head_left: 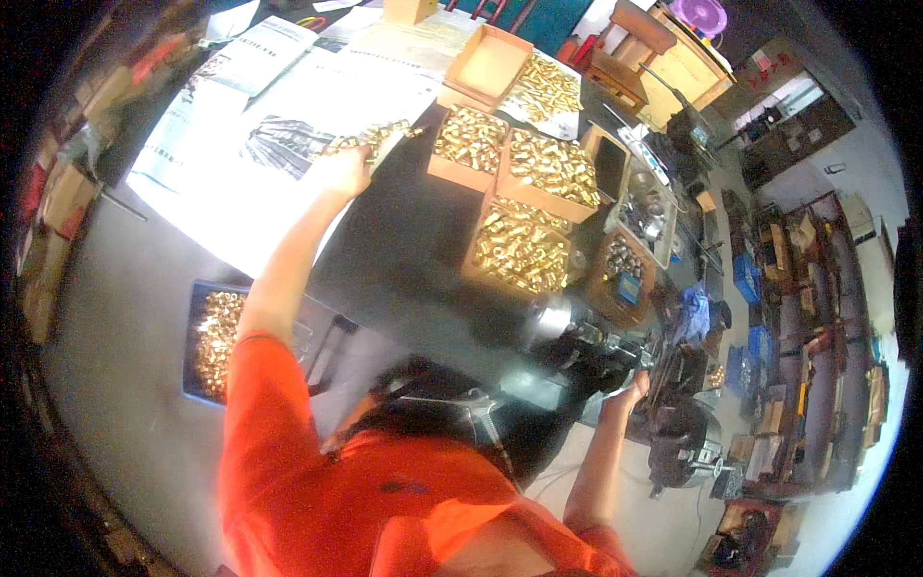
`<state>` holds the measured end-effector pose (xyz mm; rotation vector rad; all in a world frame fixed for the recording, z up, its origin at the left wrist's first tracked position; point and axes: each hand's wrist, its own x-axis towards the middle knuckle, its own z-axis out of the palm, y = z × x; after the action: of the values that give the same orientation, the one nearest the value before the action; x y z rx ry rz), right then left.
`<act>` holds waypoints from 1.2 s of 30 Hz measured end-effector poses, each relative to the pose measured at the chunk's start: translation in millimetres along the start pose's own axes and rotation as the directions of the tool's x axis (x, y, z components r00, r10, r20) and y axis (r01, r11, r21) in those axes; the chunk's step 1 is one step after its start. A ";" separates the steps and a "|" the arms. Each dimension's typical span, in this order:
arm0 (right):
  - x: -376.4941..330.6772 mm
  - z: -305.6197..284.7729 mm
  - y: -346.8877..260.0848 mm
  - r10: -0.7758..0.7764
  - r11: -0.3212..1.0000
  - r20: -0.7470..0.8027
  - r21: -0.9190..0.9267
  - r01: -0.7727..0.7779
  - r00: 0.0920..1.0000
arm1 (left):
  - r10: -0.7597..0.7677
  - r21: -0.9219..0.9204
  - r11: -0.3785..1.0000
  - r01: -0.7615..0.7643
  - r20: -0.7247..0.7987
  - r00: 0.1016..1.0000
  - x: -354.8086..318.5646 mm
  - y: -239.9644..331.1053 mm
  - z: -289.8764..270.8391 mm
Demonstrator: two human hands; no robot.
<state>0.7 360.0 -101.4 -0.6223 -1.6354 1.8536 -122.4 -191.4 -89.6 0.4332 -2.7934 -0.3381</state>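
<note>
My left hand (pixel 341 173) reaches out over the newspaper-covered left part of the table. Its fingers look closed beside a heap of small brass parts (pixel 377 138), and a pale flat edge shows next to them. What the fingers hold is hidden. Down at the right, my right hand (pixel 630 392) is closed at a small dark bench machine (pixel 586 348) with a shiny round metal end. I cannot make out which part it grips. Between the hands stand cardboard boxes of brass fittings, one box (pixel 452 173) nearest my left hand and another (pixel 473 269) close to the machine.
Brass pins (pixel 543 91) lie on paper by an empty cardboard box (pixel 488 65). A bin of metal parts (pixel 646 207) and a smaller box (pixel 623 274) stand right of the fittings. A blue crate (pixel 195 317) of brass parts sits low left. Loaded shelves (pixel 817 317) line the right.
</note>
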 end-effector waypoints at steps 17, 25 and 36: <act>-29.8 -9.1 -24.5 0.192 0.971 0.001 0.148 -0.190 0.981 | 0.653 -0.971 0.064 0.229 0.214 0.726 -154.0 167.6 -86.2; -34.3 -38.7 -25.5 0.106 0.971 0.198 0.191 -0.145 0.974 | 0.660 -0.974 0.143 0.178 0.228 0.716 -146.4 177.0 -83.6; 13.5 22.5 -106.5 0.029 0.932 0.302 0.337 -0.135 0.953 | 0.638 -0.974 0.216 -0.066 0.090 0.764 -149.7 177.2 -88.0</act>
<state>-11.7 361.4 7.5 -0.2725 -1.4057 2.3206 -3.3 5.6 3.0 -0.7422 -2.2912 -2.0675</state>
